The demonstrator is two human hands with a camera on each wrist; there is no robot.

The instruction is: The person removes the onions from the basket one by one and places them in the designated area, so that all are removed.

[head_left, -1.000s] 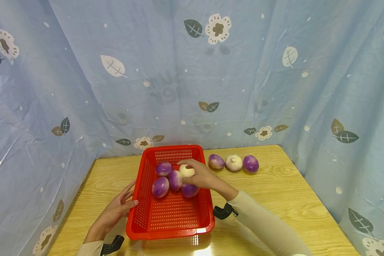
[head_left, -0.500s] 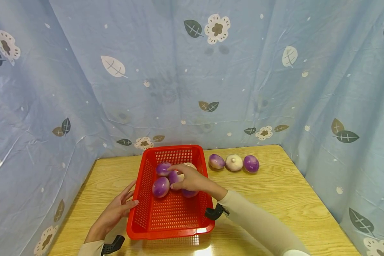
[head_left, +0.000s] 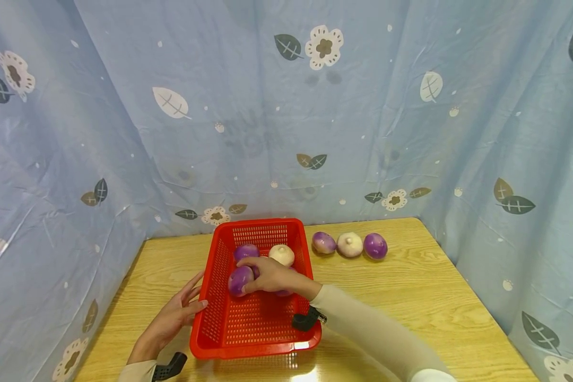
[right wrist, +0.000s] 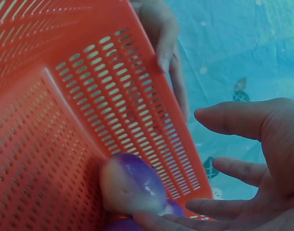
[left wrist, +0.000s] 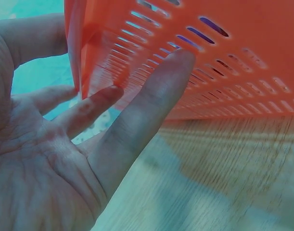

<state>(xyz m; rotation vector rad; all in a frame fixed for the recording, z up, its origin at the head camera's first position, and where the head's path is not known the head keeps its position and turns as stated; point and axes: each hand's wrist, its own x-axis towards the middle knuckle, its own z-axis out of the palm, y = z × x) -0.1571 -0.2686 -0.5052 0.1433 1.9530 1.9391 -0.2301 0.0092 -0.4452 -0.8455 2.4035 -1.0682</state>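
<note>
A red plastic basket [head_left: 255,352] holds several purple-and-white turnips. My left hand [head_left: 172,314] grips its left rim, thumb over the edge and fingers against the outer wall, as the left wrist view shows. Inside the basket, my right hand [head_left: 268,275] reaches over the turnips with fingers spread. Its thumb and fingertips are beside the left purple turnip [head_left: 239,281]; contact is hard to tell. In the right wrist view, a turnip [right wrist: 132,185] lies below the spread fingers. A white-side-up turnip [head_left: 281,254] and a purple turnip [head_left: 246,251] sit behind the hand, which partly hides others.
Right of the basket, a purple turnip [head_left: 323,242], a white-side-up turnip [head_left: 350,244] and another purple turnip [head_left: 375,246] form a row on the wooden table [head_left: 387,297]. A blue patterned curtain [head_left: 286,132] surrounds the table's back and sides.
My right hand has moved left and slightly toward me inside the basket, from the white turnip to the left purple one, uncovering the white turnip. The left hand stays at the rim.
</note>
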